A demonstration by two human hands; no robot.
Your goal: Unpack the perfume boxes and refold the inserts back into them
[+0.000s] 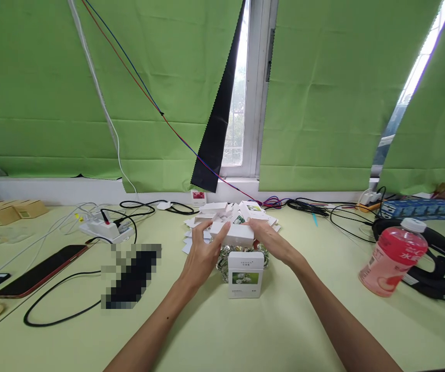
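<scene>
Between both hands is a small white cardboard box (pixel 233 235), raised a little above the table. My left hand (pixel 203 250) pinches its left end between thumb and fingers. At the other end, my right hand (pixel 271 238) grips the box, with some of its fingertips hidden behind it. Just below, shiny silvery packets (pixel 224 261) lie in a heap. In front of them stands an upright white box (pixel 245 276) with a picture of white flowers. Behind the hands spreads a pile of white flat cartons (pixel 212 208).
Left on the table (pixel 284 330) are a power strip (pixel 106 230), a phone (pixel 44 271), cables and brown boxes (pixel 9 211). On the right stand a pink drink bottle (pixel 393 258), a black headset (pixel 439 274) and blue packs (pixel 426 209). Green curtains hang behind.
</scene>
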